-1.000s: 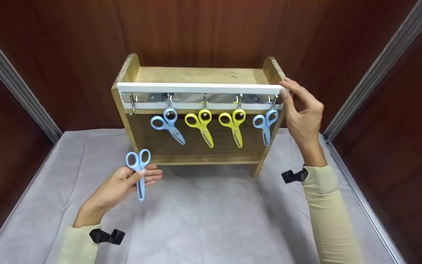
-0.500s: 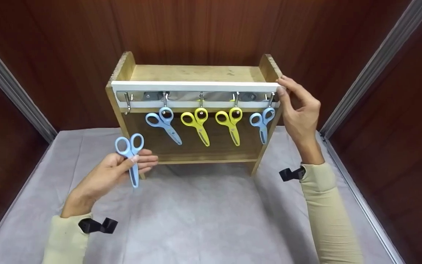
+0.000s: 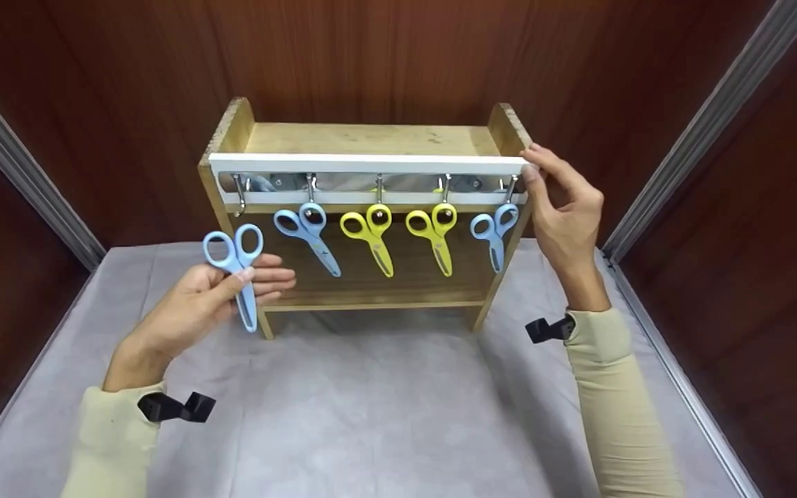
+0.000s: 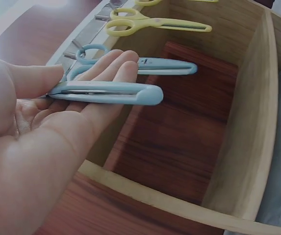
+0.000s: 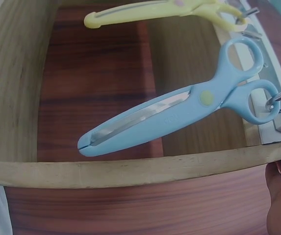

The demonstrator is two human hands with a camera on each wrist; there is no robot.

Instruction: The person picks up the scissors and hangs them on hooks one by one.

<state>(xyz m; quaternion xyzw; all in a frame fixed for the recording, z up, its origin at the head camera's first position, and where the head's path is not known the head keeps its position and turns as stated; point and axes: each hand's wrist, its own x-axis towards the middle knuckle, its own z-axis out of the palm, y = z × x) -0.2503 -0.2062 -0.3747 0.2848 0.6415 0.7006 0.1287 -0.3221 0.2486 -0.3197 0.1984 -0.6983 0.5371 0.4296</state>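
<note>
My left hand (image 3: 194,301) pinches a pair of light blue scissors (image 3: 236,266) between thumb and fingers, handle loops up and blades down. It is just below the leftmost hook (image 3: 240,197), which bears nothing. In the left wrist view the scissors' blades (image 4: 111,93) lie across the fingers. My right hand (image 3: 568,214) holds the right end of the white hook rail (image 3: 371,164) with thumb and fingertips. From the other hooks hang blue scissors (image 3: 312,238), two yellow scissors (image 3: 372,238) (image 3: 433,238) and, at the right, blue scissors (image 5: 179,110) looped by one handle.
The rail is fixed along the front of a wooden shelf stand (image 3: 371,142) on a grey cloth (image 3: 371,415). Reddish-brown wood panels (image 3: 385,62) enclose the back and sides, with metal strips at the corners. Black camera mounts (image 3: 547,330) sit on both wrists.
My left hand has risen with the blue scissors toward the leftmost hook, drifting a little left. My right hand keeps its hold on the rail's end. The view has shifted slightly.
</note>
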